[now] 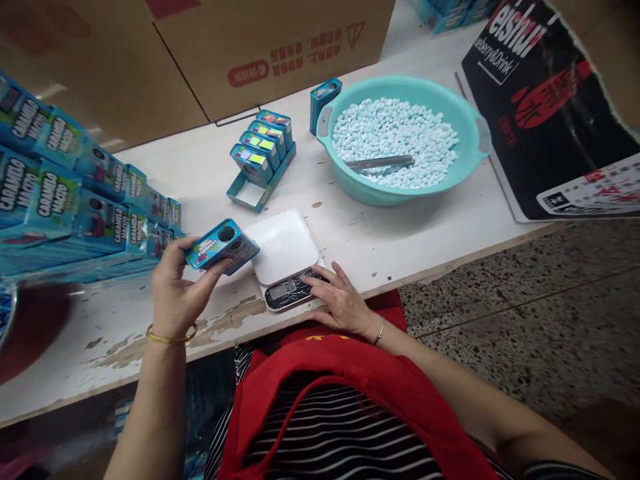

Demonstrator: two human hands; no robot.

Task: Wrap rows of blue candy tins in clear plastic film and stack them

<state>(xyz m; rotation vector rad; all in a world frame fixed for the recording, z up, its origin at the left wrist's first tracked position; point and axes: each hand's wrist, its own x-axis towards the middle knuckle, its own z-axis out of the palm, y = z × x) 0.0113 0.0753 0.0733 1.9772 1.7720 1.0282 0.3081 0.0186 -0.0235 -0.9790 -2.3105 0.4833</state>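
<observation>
In my left hand [183, 283] is a blue candy tin [223, 245], tilted, its round opening facing up. The tin is held beside and partly over the white plate of a kitchen scale [287, 247]. My right hand [343, 300] rests at the scale's dark display panel, fingers spread and fingertips on its right part. Behind the scale, a small blue display tray [263, 200] bears several similar tins [257, 160]. A turquoise basin [395, 197] full of pale blue candies [390, 133] stands to the right, with a metal scoop [380, 162] lying on them.
Stacked caramelo candy boxes [65, 180] fill the left side. A large cardboard box [200, 60] stands at the back. One more tin [324, 100] is beside the basin. A black printed carton [555, 120] lies at the right. The worktable's front edge [450, 260] runs close to my body.
</observation>
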